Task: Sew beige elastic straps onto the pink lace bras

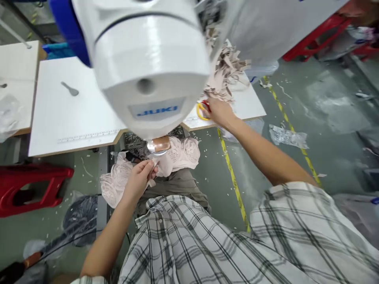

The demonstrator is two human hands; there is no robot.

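My left hand point(141, 178) is closed in a pinch on a pale pink lace garment point(177, 156) that lies in my lap, just under the head of a white JUKI sewing machine point(148, 67). My right hand point(217, 112) reaches out to the white table point(74, 114) at the right. Its fingers curl around yellow-handled scissors point(202, 111), beside a heap of pink fabric strips point(226, 71).
A red plastic stool point(29, 189) stands at the left and a black bag point(79, 219) lies on the floor near it. A yellow line point(233, 181) runs along the green floor, which is littered with scraps. Red furniture point(319, 31) is at the far right.
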